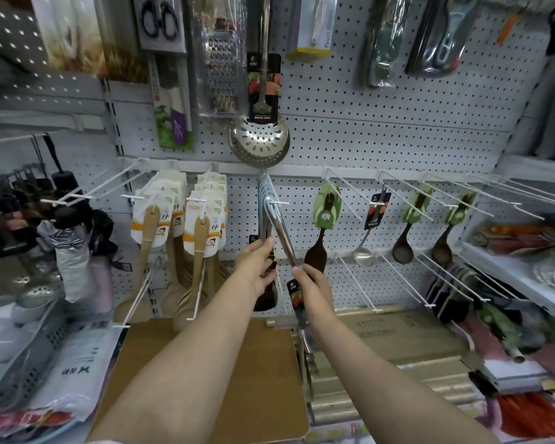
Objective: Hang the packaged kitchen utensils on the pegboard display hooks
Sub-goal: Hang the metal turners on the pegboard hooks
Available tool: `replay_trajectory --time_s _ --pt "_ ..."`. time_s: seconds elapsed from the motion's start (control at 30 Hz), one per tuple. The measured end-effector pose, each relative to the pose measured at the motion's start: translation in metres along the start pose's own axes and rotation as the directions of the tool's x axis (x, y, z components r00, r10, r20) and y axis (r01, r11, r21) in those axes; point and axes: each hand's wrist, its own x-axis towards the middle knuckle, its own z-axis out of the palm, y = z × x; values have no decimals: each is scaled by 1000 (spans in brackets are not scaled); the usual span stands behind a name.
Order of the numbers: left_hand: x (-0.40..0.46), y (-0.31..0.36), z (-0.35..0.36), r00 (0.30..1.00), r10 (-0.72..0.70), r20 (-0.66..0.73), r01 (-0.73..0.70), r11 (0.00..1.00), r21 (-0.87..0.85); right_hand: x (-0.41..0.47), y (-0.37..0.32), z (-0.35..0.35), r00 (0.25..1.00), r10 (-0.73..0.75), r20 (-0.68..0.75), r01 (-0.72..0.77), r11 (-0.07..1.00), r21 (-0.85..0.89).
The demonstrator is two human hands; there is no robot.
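A white hook (pixel 277 202) in the middle of the grey pegboard (pixel 382 139) carries several steel utensils (pixel 265 200) hanging by their handle ends. My right hand (pixel 313 285) grips one packaged steel utensil (pixel 282 232) by its handle; its top end is at the hook and its black label card (pixel 297 299) sits below my fingers. My left hand (pixel 258 267) holds the lower handles of the utensils hanging on that hook.
Wooden spatulas (pixel 202 238) in white cards hang to the left, dark ladles (pixel 316 251) and a steel ladle (pixel 364 251) to the right. A large skimmer (pixel 259 137) hangs above. Bare white hooks (pixel 455 193) project at right. A wooden board (pixel 260 363) and boxes (pixel 398 334) lie below.
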Motion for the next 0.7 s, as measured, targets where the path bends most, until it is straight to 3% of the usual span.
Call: replay_trajectory --time_s 0.23,0.37,0.7 --pt "-42 -15 -49 999 -37 -37 35 997 -62 -27 10 28 996 34 79 -36 999 23" --pt "-72 -16 -99 990 -31 -135 17 995 -100 -46 21 65 978 115 172 -118 993 8" --pt "-159 19 -271 911 -4 -413 -104 965 -239 -133 37 220 841 264 473 -279 959 -38"
